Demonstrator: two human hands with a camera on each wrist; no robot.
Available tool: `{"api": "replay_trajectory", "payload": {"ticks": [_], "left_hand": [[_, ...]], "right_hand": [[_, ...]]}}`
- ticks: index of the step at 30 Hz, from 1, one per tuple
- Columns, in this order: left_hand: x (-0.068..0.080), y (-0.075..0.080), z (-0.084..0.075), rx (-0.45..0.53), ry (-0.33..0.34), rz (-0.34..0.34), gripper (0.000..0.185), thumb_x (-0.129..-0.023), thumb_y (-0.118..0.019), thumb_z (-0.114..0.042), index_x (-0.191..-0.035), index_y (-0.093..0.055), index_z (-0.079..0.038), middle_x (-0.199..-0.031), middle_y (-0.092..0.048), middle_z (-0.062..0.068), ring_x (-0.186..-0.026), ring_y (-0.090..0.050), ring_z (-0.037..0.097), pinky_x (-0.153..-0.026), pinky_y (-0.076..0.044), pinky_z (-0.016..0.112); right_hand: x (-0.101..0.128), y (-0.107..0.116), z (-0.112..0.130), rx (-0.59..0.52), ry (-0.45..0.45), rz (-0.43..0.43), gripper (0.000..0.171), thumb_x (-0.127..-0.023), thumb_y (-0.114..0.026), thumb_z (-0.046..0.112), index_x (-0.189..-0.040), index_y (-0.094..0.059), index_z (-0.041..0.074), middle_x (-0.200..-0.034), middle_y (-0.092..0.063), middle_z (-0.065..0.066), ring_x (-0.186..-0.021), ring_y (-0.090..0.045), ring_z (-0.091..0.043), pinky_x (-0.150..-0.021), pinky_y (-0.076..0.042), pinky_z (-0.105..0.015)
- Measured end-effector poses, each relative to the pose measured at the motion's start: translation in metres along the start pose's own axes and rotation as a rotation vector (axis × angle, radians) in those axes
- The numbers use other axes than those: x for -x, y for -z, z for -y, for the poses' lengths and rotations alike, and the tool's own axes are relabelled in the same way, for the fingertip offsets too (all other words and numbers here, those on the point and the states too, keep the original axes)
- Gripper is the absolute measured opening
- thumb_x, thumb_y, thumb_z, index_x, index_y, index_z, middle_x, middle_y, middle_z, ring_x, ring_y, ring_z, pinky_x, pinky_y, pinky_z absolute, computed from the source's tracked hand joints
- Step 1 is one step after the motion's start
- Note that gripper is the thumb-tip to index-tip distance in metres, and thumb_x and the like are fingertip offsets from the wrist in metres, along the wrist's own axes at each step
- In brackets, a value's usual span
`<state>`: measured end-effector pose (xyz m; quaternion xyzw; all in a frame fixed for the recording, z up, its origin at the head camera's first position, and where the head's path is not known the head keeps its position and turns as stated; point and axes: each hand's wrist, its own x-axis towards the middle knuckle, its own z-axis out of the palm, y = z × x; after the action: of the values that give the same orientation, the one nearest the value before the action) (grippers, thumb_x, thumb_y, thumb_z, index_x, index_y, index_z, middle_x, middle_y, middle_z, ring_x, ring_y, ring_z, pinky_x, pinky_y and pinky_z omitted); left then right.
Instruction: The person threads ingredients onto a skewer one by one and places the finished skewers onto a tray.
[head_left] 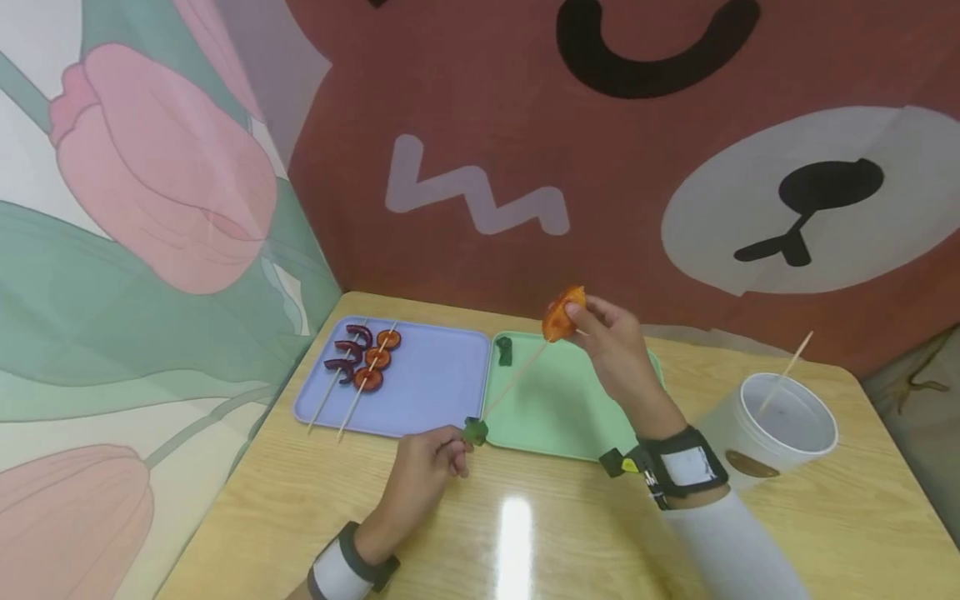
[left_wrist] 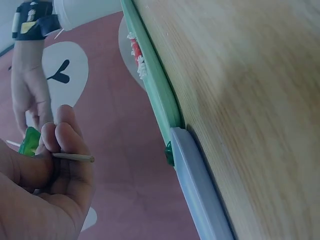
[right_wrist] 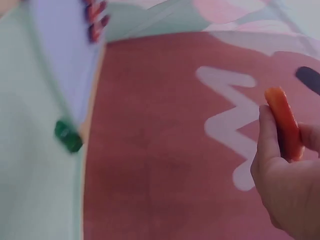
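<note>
My left hand (head_left: 423,467) grips a thin wooden skewer (head_left: 517,379) near its lower end, over the front edge of the trays. A green, leafy-looking piece (head_left: 475,430) is threaded just above those fingers. In the left wrist view the skewer's blunt end (left_wrist: 82,157) pokes out past the curled fingers. My right hand (head_left: 618,354) pinches a flat, glossy orange piece (head_left: 562,314) between thumb and fingers at the skewer's upper tip. The right wrist view shows this orange piece (right_wrist: 285,125) edge-on, with the skewer itself hidden there.
A lavender tray (head_left: 442,367) holds two skewers, one with dark red curled pieces (head_left: 348,350), one with round brownish-orange slices (head_left: 377,358). Beside it, a light green tray (head_left: 555,408) bears another green piece (head_left: 505,350) and a red-and-white item (left_wrist: 137,55). A white cup (head_left: 795,446) with a stick stands right.
</note>
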<state>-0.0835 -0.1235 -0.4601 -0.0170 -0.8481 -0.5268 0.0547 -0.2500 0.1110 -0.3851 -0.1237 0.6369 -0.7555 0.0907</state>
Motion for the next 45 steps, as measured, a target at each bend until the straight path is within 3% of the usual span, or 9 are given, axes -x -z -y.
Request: {"api": "replay_trajectory", "payload": {"ticks": [4,10,13,21,26,34,41,45], "left_hand": [[0.001,-0.002,0.0,-0.014,0.0,0.001,0.014,-0.089,-0.06,0.003,-0.084,-0.071,-0.003,-0.066,-0.067,0.006,-0.057,-0.062,0.007,-0.054,-0.058,0.028],[0.001,-0.001,-0.002,-0.033,-0.005,-0.011,0.014,-0.089,-0.06,0.004,-0.083,-0.07,-0.003,-0.067,-0.067,0.007,-0.057,-0.061,0.006,-0.052,-0.056,0.023],[0.002,0.0,-0.003,-0.047,-0.008,-0.024,0.013,-0.089,-0.061,0.004,-0.084,-0.071,-0.003,-0.066,-0.067,0.007,-0.057,-0.061,0.006,-0.051,-0.054,0.018],[0.003,0.001,-0.004,-0.047,-0.002,-0.027,0.012,-0.089,-0.06,0.005,-0.085,-0.071,0.0,-0.066,-0.067,0.008,-0.056,-0.062,0.008,-0.051,-0.056,0.021],[0.003,0.0,-0.004,-0.047,-0.008,-0.028,0.011,-0.089,-0.061,0.005,-0.085,-0.071,0.002,-0.066,-0.067,0.008,-0.056,-0.061,0.007,-0.051,-0.055,0.019],[0.002,-0.001,-0.007,-0.044,-0.019,-0.026,0.013,-0.089,-0.06,0.004,-0.084,-0.071,-0.003,-0.064,-0.065,0.005,-0.055,-0.061,0.006,-0.05,-0.054,0.019],[0.001,-0.005,-0.012,0.011,-0.009,0.001,0.015,-0.091,-0.058,0.003,-0.085,-0.07,-0.003,-0.062,-0.063,0.002,-0.054,-0.062,0.008,-0.052,-0.058,0.027],[-0.004,-0.008,-0.019,0.027,-0.023,-0.014,0.016,-0.092,-0.057,0.003,-0.086,-0.07,-0.004,-0.064,-0.062,0.003,-0.053,-0.058,0.006,-0.048,-0.055,0.022]], "right_hand": [[0.002,-0.005,0.011,-0.142,0.007,0.042,0.05,-0.095,-0.061,0.022,-0.131,-0.047,-0.01,-0.12,-0.061,-0.012,-0.11,-0.062,-0.019,-0.092,-0.055,-0.028],[0.004,-0.009,0.017,-0.189,0.039,0.082,0.043,-0.097,-0.057,0.018,-0.129,-0.048,-0.01,-0.116,-0.061,-0.011,-0.108,-0.063,-0.02,-0.092,-0.055,-0.029],[0.005,-0.01,0.019,-0.185,0.047,0.086,0.04,-0.097,-0.057,0.018,-0.128,-0.051,-0.007,-0.116,-0.061,-0.01,-0.107,-0.062,-0.02,-0.092,-0.055,-0.028],[0.007,-0.01,0.02,-0.193,0.053,0.086,0.036,-0.097,-0.056,0.017,-0.127,-0.054,-0.004,-0.117,-0.061,-0.01,-0.109,-0.061,-0.02,-0.093,-0.055,-0.028],[0.007,-0.008,0.021,-0.214,0.058,0.079,0.038,-0.097,-0.057,0.017,-0.126,-0.054,-0.006,-0.118,-0.06,-0.011,-0.11,-0.061,-0.021,-0.095,-0.054,-0.029],[0.007,-0.007,0.02,-0.206,0.058,0.082,0.035,-0.096,-0.058,0.016,-0.124,-0.055,-0.005,-0.115,-0.062,-0.01,-0.107,-0.062,-0.021,-0.093,-0.055,-0.03],[0.011,-0.007,0.024,-0.144,0.095,0.126,0.035,-0.095,-0.059,0.01,-0.128,-0.055,-0.002,-0.125,-0.055,-0.022,-0.114,-0.059,-0.026,-0.097,-0.052,-0.034],[0.016,-0.012,0.023,-0.132,0.112,0.155,0.032,-0.094,-0.06,0.005,-0.124,-0.057,-0.004,-0.122,-0.059,-0.022,-0.109,-0.062,-0.026,-0.093,-0.055,-0.034]]}}
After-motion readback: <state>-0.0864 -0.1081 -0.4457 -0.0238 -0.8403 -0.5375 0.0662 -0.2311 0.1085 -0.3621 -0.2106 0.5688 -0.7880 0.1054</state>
